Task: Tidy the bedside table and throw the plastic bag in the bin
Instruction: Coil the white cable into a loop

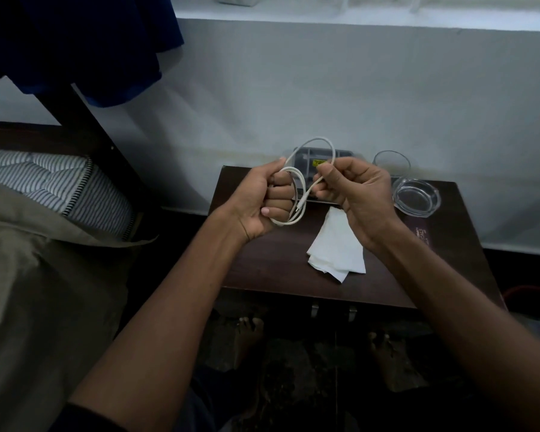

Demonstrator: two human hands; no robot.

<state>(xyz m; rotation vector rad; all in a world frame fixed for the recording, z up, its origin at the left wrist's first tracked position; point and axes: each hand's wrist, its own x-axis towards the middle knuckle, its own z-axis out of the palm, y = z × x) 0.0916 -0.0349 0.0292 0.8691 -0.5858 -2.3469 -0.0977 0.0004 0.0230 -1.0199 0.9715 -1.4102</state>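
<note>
A white cable (306, 144) is looped between both hands above the dark wooden bedside table (272, 263). My left hand (259, 201) is closed in a fist around its coiled loops. My right hand (356, 194) pinches the cable's free stretch between thumb and fingers. On the tabletop under my right wrist lies a folded white tissue (334, 244). No plastic bag or bin can be made out.
A clear glass ashtray (416, 196) sits at the table's back right, with a clear glass (392, 162) behind it. A clear plastic box (343, 155) stands against the wall behind my hands. The bed with a striped mattress (60, 182) lies to the left. My bare feet stand below the table's front.
</note>
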